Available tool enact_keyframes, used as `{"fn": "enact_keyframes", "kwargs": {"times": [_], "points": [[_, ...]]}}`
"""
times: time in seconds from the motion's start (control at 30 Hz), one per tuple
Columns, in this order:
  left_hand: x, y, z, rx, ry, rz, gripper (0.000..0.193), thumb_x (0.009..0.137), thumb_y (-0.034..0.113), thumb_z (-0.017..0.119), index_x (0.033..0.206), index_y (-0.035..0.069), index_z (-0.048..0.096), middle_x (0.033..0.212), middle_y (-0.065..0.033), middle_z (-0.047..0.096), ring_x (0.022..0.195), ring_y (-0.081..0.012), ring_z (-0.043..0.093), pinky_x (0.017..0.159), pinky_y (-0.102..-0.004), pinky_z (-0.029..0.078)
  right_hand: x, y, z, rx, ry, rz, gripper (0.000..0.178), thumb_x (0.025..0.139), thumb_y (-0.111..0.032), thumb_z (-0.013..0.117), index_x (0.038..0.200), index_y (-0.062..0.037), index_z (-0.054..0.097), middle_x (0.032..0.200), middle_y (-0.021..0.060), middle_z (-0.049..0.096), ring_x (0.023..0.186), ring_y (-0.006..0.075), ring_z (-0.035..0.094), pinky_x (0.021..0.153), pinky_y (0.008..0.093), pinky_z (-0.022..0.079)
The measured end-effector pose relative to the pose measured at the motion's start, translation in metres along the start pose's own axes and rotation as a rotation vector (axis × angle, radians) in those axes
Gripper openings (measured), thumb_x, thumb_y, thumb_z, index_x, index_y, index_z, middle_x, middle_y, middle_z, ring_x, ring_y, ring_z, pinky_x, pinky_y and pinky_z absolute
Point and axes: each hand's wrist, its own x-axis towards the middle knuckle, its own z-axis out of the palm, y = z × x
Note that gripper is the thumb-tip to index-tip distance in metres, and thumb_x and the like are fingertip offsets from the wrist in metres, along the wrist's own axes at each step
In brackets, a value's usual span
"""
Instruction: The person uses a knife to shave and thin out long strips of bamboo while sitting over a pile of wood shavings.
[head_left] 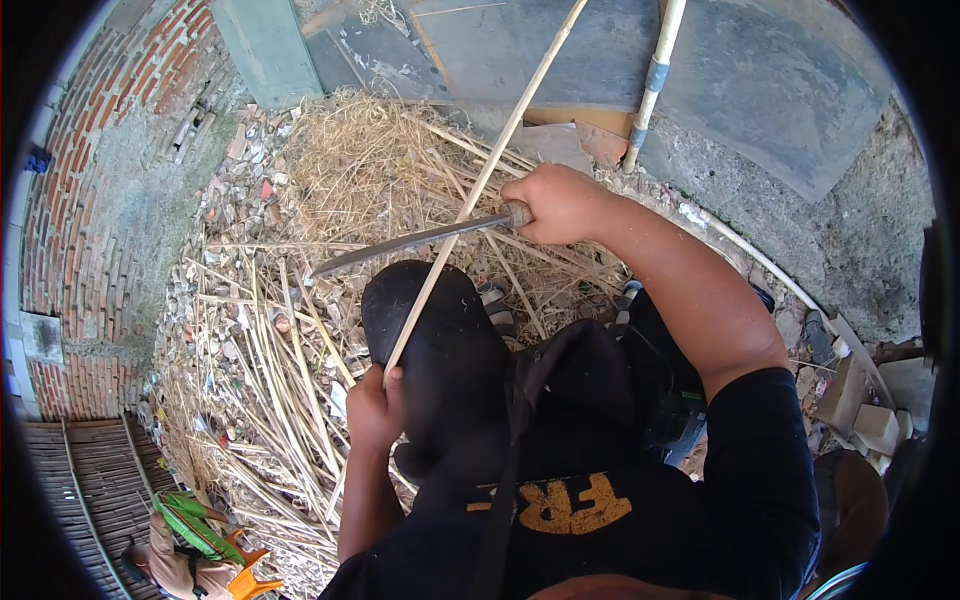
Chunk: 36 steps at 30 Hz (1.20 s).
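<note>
A long, pale bamboo strip (487, 165) slants from my lap up past the top edge of the view. Around its lower end my left hand (377, 407) is closed, beside my dark-trousered knee. My right hand (562, 204) grips the wooden handle of a machete (412, 239), its dark blade pointing left. The blade crosses the strip above my knee; whether it touches the strip I cannot tell.
Split bamboo strips (285, 370) lie heaped on the rubble at left. Ahead is a pile of fine shavings (360, 165). A bamboo pole (655, 85) leans by the grey wall panels. A brick wall (90, 230) rises left; another person (180, 555) sits at lower left.
</note>
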Motion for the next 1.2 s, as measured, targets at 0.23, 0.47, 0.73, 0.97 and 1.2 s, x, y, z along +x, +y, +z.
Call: {"fn": "enact_keyframes", "kwargs": {"times": [0.23,0.47,0.73,0.97,1.2], "points": [[0.000,0.001,0.000,-0.016,0.004,-0.008,0.047,0.100,0.037,0.056,0.071,0.003,0.047,0.056,-0.0213,0.051,0.054,-0.0452,0.054,0.050,-0.0484,0.039,0.000,-0.001,-0.001,0.006,-0.010,0.004,0.026,0.071,-0.015,0.073,0.095,-0.0054,0.068,0.074,0.0182,0.067,0.079,0.0384,0.068,0.072,0.0484,0.053],[0.000,0.004,-0.002,-0.022,-0.006,-0.026,0.046,0.100,0.036,0.057,0.071,0.002,0.048,0.056,-0.0213,0.051,0.053,-0.0446,0.054,0.050,-0.0478,0.039,0.000,0.000,0.000,0.012,-0.018,0.018,0.026,0.071,-0.016,0.073,0.095,-0.0052,0.068,0.074,0.0185,0.067,0.080,0.0387,0.067,0.072,0.0486,0.053],[0.001,0.006,-0.003,-0.025,-0.013,-0.033,0.046,0.100,0.037,0.057,0.072,0.002,0.049,0.057,-0.0226,0.052,0.055,-0.0459,0.055,0.052,-0.0484,0.040,-0.001,-0.002,-0.002,0.029,-0.029,0.020,0.026,0.071,-0.016,0.073,0.094,-0.0044,0.068,0.074,0.0186,0.067,0.078,0.0386,0.067,0.072,0.0487,0.052],[0.001,0.004,-0.003,-0.015,-0.013,-0.026,0.048,0.100,0.040,0.055,0.072,0.002,0.049,0.058,-0.0229,0.053,0.057,-0.0466,0.055,0.052,-0.0491,0.041,0.000,-0.001,-0.001,0.036,-0.007,-0.009,0.026,0.070,-0.015,0.073,0.093,-0.0038,0.067,0.073,0.0181,0.066,0.078,0.0390,0.067,0.071,0.0490,0.052],[0.002,0.002,-0.001,-0.010,-0.017,-0.010,0.047,0.100,0.039,0.056,0.072,0.002,0.049,0.058,-0.0226,0.053,0.056,-0.0461,0.055,0.051,-0.0487,0.041,-0.003,-0.005,-0.014,-0.065,-0.046,0.041,0.021,0.074,-0.020,0.072,0.092,-0.0098,0.069,0.080,0.0150,0.069,0.084,0.0374,0.068,0.074,0.0507,0.053]]}}
